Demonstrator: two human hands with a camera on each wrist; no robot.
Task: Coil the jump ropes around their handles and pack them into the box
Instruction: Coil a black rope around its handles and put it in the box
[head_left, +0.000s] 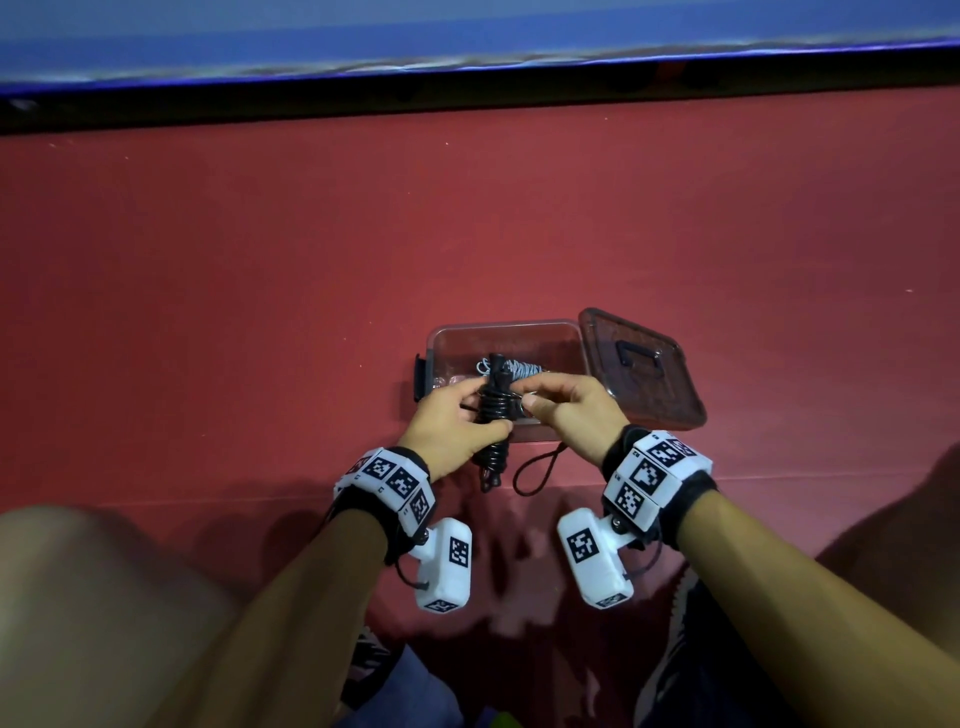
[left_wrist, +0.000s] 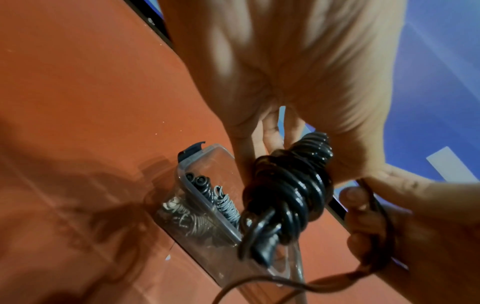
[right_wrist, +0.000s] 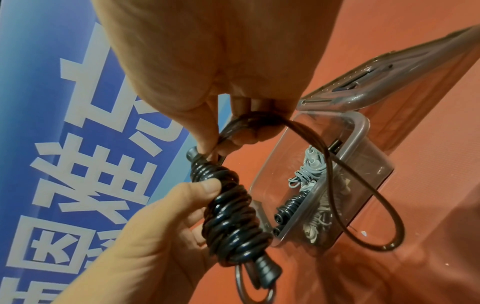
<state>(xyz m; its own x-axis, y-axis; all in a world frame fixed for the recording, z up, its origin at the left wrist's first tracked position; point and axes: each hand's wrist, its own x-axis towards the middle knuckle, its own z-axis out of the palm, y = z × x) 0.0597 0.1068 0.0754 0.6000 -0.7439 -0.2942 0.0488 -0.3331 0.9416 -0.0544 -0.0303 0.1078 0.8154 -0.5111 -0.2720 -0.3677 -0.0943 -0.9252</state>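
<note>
— What runs along the far edge of the red floor (head_left: 467, 218)?
— A blue banner (right_wrist: 52, 123) with large white characters, above a dark strip (head_left: 467, 98).
— And at the near edge?
— Patterned shoes (head_left: 675, 623).

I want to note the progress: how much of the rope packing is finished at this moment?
Done: the clear box is open, its lid beside it, and coiled grey and black ropes already lie inside. In hand: the left hand grips a mostly wound black rope bundle, while the right hand holds its last loose loop. Left: wind that tail, put the bundle in the box.
</note>
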